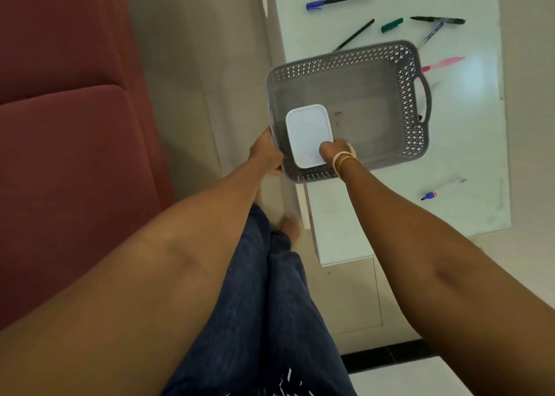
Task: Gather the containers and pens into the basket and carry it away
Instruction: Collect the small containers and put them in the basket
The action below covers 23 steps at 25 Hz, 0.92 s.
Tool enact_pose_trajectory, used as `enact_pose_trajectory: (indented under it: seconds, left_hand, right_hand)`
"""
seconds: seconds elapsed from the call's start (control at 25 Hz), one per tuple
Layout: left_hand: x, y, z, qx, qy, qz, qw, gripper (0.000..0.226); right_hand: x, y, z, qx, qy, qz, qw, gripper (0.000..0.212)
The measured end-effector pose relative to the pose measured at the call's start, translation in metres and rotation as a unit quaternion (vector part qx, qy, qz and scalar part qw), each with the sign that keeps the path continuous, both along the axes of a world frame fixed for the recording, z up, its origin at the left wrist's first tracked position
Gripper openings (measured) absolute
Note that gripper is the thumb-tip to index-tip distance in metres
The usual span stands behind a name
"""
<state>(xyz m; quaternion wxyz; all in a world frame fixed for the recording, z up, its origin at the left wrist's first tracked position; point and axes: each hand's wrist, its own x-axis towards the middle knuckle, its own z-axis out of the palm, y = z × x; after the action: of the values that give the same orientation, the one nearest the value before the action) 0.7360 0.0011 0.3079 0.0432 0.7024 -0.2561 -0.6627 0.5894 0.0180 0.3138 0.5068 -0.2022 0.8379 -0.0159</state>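
The grey basket (348, 107) sits on the white tabletop (468, 131), with one end hanging over the tabletop edge closest to the person. Inside the basket, at that same end, lies a white container (307, 134) with its lid on. Pens are scattered on the tabletop around the far side of the basket: a blue-capped pen (339, 0) near the far edge, a thin black pen (354, 35) whose tip is hidden behind the basket rim, a green cap (392, 25) just beside it, a black marker (437, 20), and a clear pen (430, 35) which touches the marker and reaches toward the basket corner. A pink pen (443, 64) lies just beside the basket handle. One more pen with a blue and red tip (443, 189) lies apart, toward the near corner of the tabletop. A dark red sofa (66, 131) stands across the floor on the left. The left hand (265, 152) is closed around the basket end that overhangs the edge, arm stretched forward. The right hand (332, 151), with bangles (345, 160) on the wrist, reaches down into the basket and its fingers grip the corner of the white container. Both arms are extended almost straight.
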Motion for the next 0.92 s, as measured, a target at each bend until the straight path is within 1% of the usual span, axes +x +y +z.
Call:
enact_pose_trajectory:
  seconds: [0.04, 0.12, 0.16, 0.24, 0.36, 0.44, 0.52, 0.6, 0.68, 0.8, 0.88, 0.92]
  left_hand:
    - [-0.002, 0.008, 0.001, 0.005, 0.0, 0.007, 1.0, 0.055]
    - [-0.007, 0.026, 0.003, 0.003, -0.013, -0.015, 1.0, 0.047]
    - [-0.011, 0.037, 0.003, -0.002, -0.021, -0.043, 0.999, 0.049]
    - [-0.023, 0.06, -0.003, -0.017, -0.03, -0.108, 0.994, 0.06]
    - [-0.041, 0.086, -0.017, -0.041, -0.047, -0.166, 0.984, 0.073]
    - [-0.049, 0.097, -0.027, -0.046, -0.055, -0.168, 0.983, 0.075]
    - [-0.052, 0.097, -0.008, -0.039, -0.077, -0.178, 0.98, 0.075]
    - [-0.051, 0.094, 0.013, -0.032, -0.113, -0.218, 0.969, 0.067]
    - [-0.047, 0.087, 0.035, -0.032, -0.137, -0.248, 0.958, 0.061]
    - [-0.038, 0.071, 0.069, -0.052, -0.134, -0.254, 0.956, 0.065]
    - [-0.027, 0.057, 0.089, -0.052, -0.121, -0.257, 0.958, 0.07]
    - [-0.02, 0.048, 0.097, -0.054, -0.117, -0.257, 0.958, 0.072]
  right_hand:
    - [-0.003, 0.007, 0.0, 0.018, -0.005, -0.006, 1.0, 0.047]
    - [-0.01, 0.028, 0.002, 0.05, -0.012, -0.023, 0.998, 0.053]
    - [-0.014, 0.04, 0.005, 0.057, -0.012, -0.03, 0.998, 0.051]
    - [-0.019, 0.064, 0.011, 0.06, -0.003, -0.045, 0.997, 0.047]
    - [-0.032, 0.096, 0.008, 0.054, 0.002, -0.066, 0.996, 0.043]
    - [-0.039, 0.11, 0.006, 0.049, 0.0, -0.074, 0.996, 0.044]
    - [-0.044, 0.116, 0.006, 0.048, -0.005, -0.08, 0.996, 0.047]
    - [-0.045, 0.117, 0.017, 0.045, -0.001, -0.076, 0.996, 0.053]
    - [-0.041, 0.113, 0.035, 0.035, 0.017, -0.042, 0.998, 0.059]
    - [-0.029, 0.096, 0.068, 0.017, 0.05, 0.036, 0.998, 0.066]
    - [-0.013, 0.08, 0.088, 0.007, 0.058, 0.082, 0.995, 0.066]
    - [-0.004, 0.069, 0.093, -0.004, 0.064, 0.106, 0.992, 0.062]
